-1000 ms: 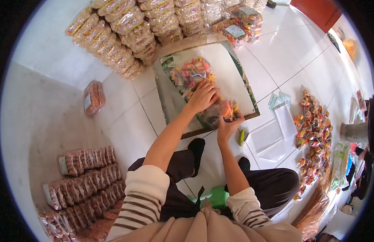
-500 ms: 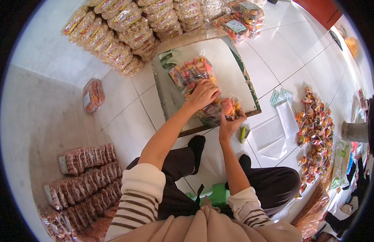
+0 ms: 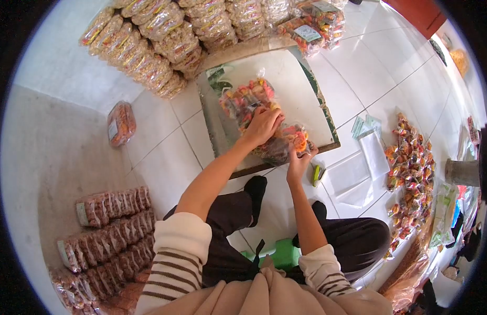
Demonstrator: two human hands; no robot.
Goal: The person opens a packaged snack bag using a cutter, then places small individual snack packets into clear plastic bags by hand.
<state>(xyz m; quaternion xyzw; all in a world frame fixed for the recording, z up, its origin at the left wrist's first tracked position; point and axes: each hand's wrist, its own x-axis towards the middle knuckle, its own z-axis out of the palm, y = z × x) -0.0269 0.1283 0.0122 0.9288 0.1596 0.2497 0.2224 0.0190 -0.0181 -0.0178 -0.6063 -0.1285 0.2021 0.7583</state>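
Observation:
A clear plastic bag of small red, orange and yellow snack packs (image 3: 259,90) lies across a low board (image 3: 301,89) with worn green edges. My left hand (image 3: 263,126) rests on the middle of the bag, its fingers curled round the plastic. At the bag's lower right end, my right hand (image 3: 301,160) pinches the plastic beside an orange and yellow pack. The plastic covers part of the packs with glare.
Stacked snack bags (image 3: 164,31) stand behind the board, bagged brown rolls (image 3: 109,241) at lower left. Right of the board are a green stapler (image 3: 318,175), clear plastic sleeves (image 3: 373,155), green labels (image 3: 363,127) and a long pile of small packs (image 3: 411,168).
My left hand has shifted slightly left on the bag. The bag's lower right end has moved a little, with my right hand still at it.

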